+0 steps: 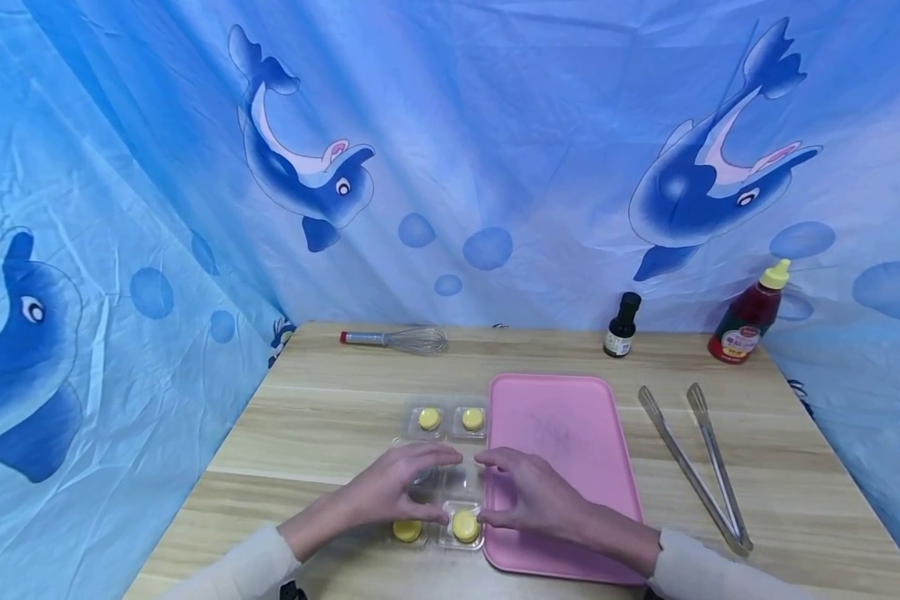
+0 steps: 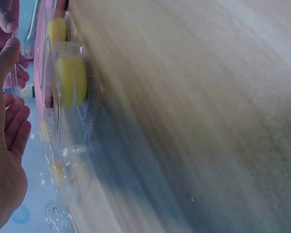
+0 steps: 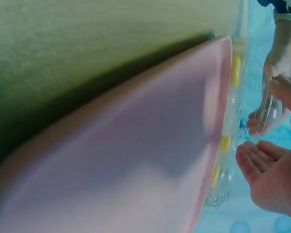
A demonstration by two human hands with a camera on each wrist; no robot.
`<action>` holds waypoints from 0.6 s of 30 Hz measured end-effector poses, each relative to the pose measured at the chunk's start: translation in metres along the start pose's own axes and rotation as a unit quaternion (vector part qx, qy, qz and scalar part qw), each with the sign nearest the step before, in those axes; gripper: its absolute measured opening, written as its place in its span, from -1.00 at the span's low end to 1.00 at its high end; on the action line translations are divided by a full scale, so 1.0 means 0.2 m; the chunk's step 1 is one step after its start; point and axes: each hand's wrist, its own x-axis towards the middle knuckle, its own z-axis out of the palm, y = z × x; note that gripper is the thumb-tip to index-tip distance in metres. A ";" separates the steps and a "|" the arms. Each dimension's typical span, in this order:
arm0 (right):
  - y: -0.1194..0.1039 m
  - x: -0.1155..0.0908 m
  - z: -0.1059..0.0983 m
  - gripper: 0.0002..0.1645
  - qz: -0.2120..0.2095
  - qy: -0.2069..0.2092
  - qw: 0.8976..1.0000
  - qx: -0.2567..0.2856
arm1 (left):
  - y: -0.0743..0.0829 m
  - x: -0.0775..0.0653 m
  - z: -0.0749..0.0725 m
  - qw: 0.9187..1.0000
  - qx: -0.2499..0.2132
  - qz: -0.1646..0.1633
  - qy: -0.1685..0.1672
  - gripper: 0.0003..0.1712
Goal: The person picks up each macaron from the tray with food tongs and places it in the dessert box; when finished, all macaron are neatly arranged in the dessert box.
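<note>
Both hands hold a thin clear plastic lid point(image 3: 273, 110) between them, above the clear plastic boxes. My left hand point(image 1: 405, 479) grips its left side, fingers at the far end and thumb at the near end. Opposite, my right hand point(image 1: 540, 496) holds the right side the same way, over the tray's left edge. Just below the thumbs, a yellow macaron point(image 1: 465, 526) sits in a clear box point(image 1: 461, 546). Another macaron point(image 1: 407, 530) lies partly behind my left thumb. Farther back are two more boxed macarons, left point(image 1: 429, 419) and right point(image 1: 472, 420).
A pink tray point(image 1: 570, 425) lies right of the boxes. Beyond it are metal tongs point(image 1: 708, 471), spread apart. Along the back stand a whisk point(image 1: 397, 338), a small dark bottle point(image 1: 621, 327) and a red sauce bottle point(image 1: 748, 321) with a yellow cap. A dolphin-print curtain point(image 1: 450, 167) surrounds the table.
</note>
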 end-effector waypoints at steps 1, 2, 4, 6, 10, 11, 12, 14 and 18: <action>0.00 0.00 0.00 -0.11 -0.001 -0.002 1.000 -0.004 | 0.00 0.00 0.00 1.000 0.007 0.002 -0.004 -0.05; -0.01 -0.01 0.01 -0.11 -0.003 -0.003 1.000 -0.007 | 0.01 -0.01 0.00 1.000 0.013 0.001 -0.010 -0.05; -0.02 -0.02 0.02 -0.11 -0.002 -0.008 1.000 -0.009 | 0.02 -0.02 0.01 1.000 0.026 0.003 -0.015 -0.04; -0.03 -0.03 0.03 -0.09 0.002 -0.014 1.000 -0.012 | 0.03 -0.02 0.02 0.999 0.036 0.005 -0.018 -0.02; -0.04 -0.04 0.05 -0.08 0.009 -0.026 1.000 -0.015 | 0.05 -0.04 0.03 0.999 0.035 0.011 -0.026 0.00; -0.05 -0.05 0.05 -0.08 0.010 -0.029 0.999 -0.013 | 0.05 -0.04 0.03 0.999 0.033 0.012 -0.028 0.00; -0.05 -0.05 0.05 -0.08 0.011 -0.031 0.999 -0.011 | 0.06 -0.04 0.03 0.999 0.032 0.012 -0.030 0.01; -0.06 -0.06 0.06 -0.08 0.011 -0.035 0.999 -0.010 | 0.06 -0.04 0.03 0.999 0.034 0.010 -0.034 0.01; -0.07 -0.07 0.07 -0.10 0.000 -0.033 0.999 -0.011 | 0.07 -0.05 0.04 0.998 0.044 0.011 -0.039 0.03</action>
